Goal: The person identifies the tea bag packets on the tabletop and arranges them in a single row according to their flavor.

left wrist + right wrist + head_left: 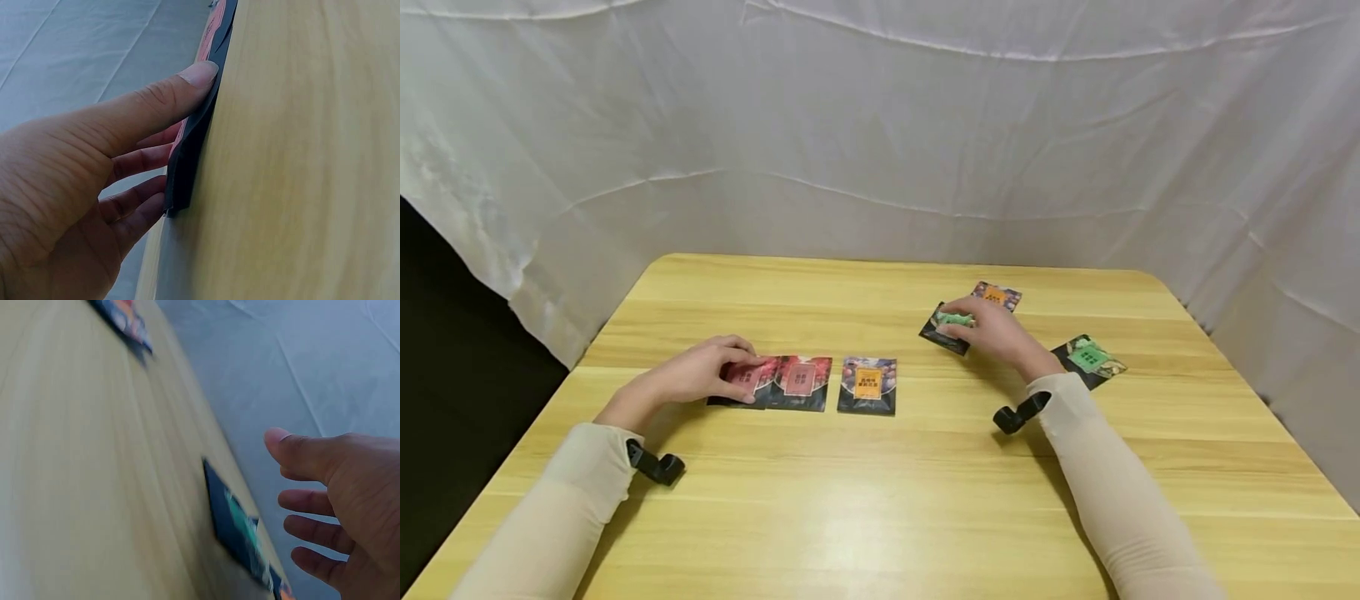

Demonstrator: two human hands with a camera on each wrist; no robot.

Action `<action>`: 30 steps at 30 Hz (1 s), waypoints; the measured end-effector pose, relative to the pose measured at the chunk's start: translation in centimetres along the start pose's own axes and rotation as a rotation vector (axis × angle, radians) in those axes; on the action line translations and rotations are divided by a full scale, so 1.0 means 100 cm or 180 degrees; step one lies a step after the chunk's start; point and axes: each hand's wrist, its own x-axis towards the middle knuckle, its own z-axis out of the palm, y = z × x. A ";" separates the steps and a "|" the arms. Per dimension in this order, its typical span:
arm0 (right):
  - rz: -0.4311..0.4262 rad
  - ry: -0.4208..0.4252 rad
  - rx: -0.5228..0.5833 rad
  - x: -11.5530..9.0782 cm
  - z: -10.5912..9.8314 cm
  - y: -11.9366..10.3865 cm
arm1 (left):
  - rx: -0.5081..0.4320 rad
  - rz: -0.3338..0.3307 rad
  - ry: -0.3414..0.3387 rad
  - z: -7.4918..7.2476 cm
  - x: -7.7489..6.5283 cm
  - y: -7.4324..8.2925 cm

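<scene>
Thumb and fingertips of my left hand [703,372] rest at the edges of a red-labelled sachet [747,377] lying flat. In the left wrist view, the thumb touches the sachet's dark near edge [187,159], with the fingers at its far side. A second red sachet [803,385] adjoins it on the right. Beyond a small gap lies an orange-labelled sachet [867,387]. My right hand [997,335] hovers over a green-labelled sachet [943,337], fingers spread apart from the thumb. The right wrist view shows that hand apart from the green sachet [234,528].
Another green sachet [1090,357] lies tilted beside the right wrist. Behind the right hand is a second orange sachet [1002,293], partly hidden. All lie on a wooden table [850,500], with a pale cloth [880,133] hanging past its far edge.
</scene>
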 end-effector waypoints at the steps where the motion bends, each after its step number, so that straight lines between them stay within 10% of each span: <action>1: -0.0002 0.0004 -0.0016 0.000 -0.001 0.003 | 0.0006 -0.0001 -0.0005 -0.001 0.000 0.000; 30: 0.0139 0.0251 -0.0541 0.027 -0.020 0.068 | 0.0004 0.0022 0.0085 0.005 -0.008 0.000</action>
